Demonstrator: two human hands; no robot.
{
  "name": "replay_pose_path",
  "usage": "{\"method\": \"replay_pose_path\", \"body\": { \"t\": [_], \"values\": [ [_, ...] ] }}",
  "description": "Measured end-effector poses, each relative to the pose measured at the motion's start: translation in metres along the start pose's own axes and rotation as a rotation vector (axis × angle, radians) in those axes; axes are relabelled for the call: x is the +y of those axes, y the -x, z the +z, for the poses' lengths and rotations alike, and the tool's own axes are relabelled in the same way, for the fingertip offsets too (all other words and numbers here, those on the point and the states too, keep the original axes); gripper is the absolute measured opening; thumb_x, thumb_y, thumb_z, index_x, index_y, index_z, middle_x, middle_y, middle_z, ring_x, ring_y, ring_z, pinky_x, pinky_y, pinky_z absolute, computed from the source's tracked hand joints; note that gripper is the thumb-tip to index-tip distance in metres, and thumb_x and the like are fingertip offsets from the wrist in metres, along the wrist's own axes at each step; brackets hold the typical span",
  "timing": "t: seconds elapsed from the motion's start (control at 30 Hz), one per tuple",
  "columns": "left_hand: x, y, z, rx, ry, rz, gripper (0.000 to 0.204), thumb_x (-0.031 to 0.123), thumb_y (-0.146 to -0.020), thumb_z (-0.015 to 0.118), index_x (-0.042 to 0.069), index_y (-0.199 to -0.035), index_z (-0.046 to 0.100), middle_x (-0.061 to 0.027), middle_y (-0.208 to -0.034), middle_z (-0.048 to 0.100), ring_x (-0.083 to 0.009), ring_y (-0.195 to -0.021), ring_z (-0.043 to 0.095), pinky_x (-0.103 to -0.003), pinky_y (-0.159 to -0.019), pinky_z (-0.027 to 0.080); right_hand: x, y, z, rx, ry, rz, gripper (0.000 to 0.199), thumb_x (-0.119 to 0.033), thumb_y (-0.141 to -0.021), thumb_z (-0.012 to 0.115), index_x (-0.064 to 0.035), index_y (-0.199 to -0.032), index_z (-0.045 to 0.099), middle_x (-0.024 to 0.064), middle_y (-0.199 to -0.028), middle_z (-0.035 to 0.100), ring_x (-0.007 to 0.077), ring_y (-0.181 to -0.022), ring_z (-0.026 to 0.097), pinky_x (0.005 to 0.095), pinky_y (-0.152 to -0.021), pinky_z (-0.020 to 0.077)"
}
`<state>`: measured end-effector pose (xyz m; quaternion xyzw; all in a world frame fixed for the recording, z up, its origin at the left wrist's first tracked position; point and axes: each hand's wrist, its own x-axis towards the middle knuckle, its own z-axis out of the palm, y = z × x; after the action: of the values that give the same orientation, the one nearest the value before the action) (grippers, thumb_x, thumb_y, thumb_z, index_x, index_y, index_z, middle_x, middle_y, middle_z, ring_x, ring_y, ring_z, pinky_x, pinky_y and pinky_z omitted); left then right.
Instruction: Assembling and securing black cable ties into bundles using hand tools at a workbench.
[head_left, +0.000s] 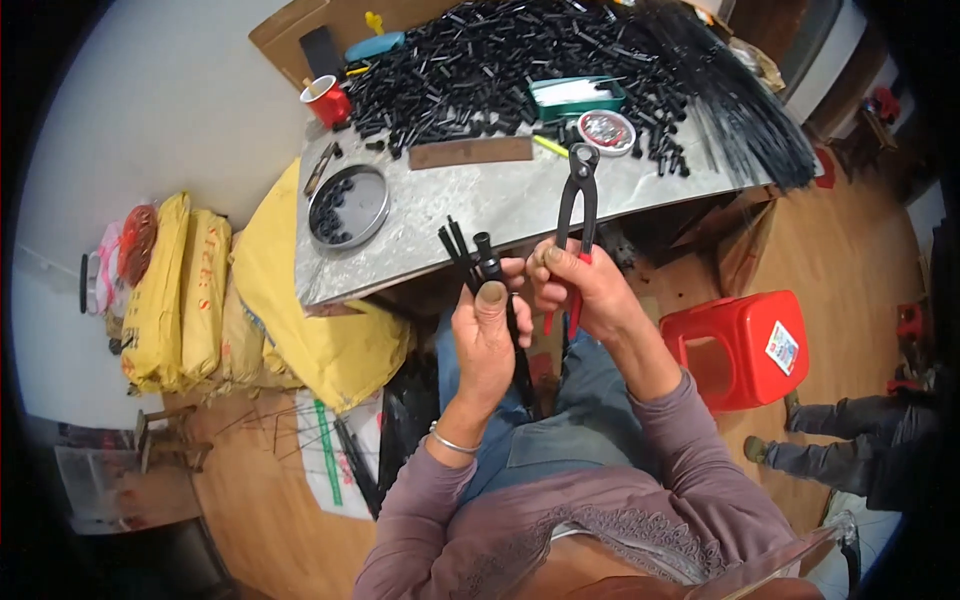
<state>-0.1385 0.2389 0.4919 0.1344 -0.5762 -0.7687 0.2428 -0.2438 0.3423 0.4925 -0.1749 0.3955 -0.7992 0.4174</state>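
Note:
My left hand (487, 335) is closed around a bundle of thin black rods (458, 245). A short black tube-like fitting (486, 252) with a flared end sticks up from the same grip, near the thumb. My right hand (588, 285) grips a pair of end-cutting pincers (580, 195), dark metal with red handles, head pointing up over the table's front edge. Its fingertips are close to the left hand's; whether they also touch the rods cannot be made out.
A large heap of short black tubular parts (470, 65) covers the table (430, 205). Around it are a round tray (368, 235), a flat bar (470, 152), a red mug (326, 100) and long black rods (745, 120). Yellow sacks (155, 290) stand left, a red stool (735, 350) right, near another person's legs (840, 440).

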Motion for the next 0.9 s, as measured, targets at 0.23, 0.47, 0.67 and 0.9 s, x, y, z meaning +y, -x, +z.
{"method": "replay_pose_path", "body": {
  "t": [0.23, 0.47, 0.67, 0.9],
  "values": [
    [0.001, 0.012, -0.002, 0.030, -0.035, 0.051, 0.061, 0.053, -0.096, 0.041, -0.003, -0.112, 0.056, -0.0037, -0.068, 0.054, -0.0076, -0.054, 0.047, -0.020, -0.047, 0.039, 0.028, 0.003, 0.020, 0.169, 0.238, -0.168, 0.021, -0.024, -0.093, 0.060, -0.0059, -0.083, 0.055, 0.0002, -0.068, 0.053, 0.0052, -0.057, 0.043, 0.0209, -0.051, 0.0353],
    [-0.003, 0.020, 0.002, 0.059, -0.021, 0.050, 0.044, 0.043, -0.099, 0.043, 0.001, -0.107, 0.054, -0.0016, -0.076, 0.052, -0.0052, -0.057, 0.046, -0.019, -0.045, 0.037, 0.024, 0.007, 0.044, 0.396, 0.496, -0.275, 0.017, -0.013, -0.088, 0.064, 0.0001, -0.085, 0.055, 0.0080, -0.076, 0.064, 0.0137, -0.067, 0.063, 0.0281, -0.055, 0.0490],
    [-0.003, 0.017, 0.000, 0.071, -0.088, 0.100, 0.046, 0.046, -0.098, 0.041, 0.002, -0.100, 0.054, 0.0001, -0.064, 0.049, -0.0055, -0.053, 0.044, -0.020, -0.044, 0.035, 0.023, 0.007, 0.044, 0.424, 1.103, -0.634, 0.008, -0.008, -0.086, 0.061, -0.0019, -0.090, 0.058, 0.0075, -0.074, 0.062, 0.0184, -0.053, 0.062, 0.0327, -0.051, 0.0490],
    [0.000, 0.013, -0.010, -0.011, 0.013, -0.016, 0.057, 0.052, -0.097, 0.040, -0.002, -0.109, 0.057, -0.0011, -0.066, 0.051, -0.0067, -0.053, 0.045, -0.021, -0.044, 0.037, 0.016, 0.012, 0.038, 0.175, 0.352, -0.294, 0.015, -0.015, -0.093, 0.056, -0.0007, -0.089, 0.059, 0.0016, -0.069, 0.059, 0.0081, -0.054, 0.055, 0.0219, -0.048, 0.0429]
  ]
}}
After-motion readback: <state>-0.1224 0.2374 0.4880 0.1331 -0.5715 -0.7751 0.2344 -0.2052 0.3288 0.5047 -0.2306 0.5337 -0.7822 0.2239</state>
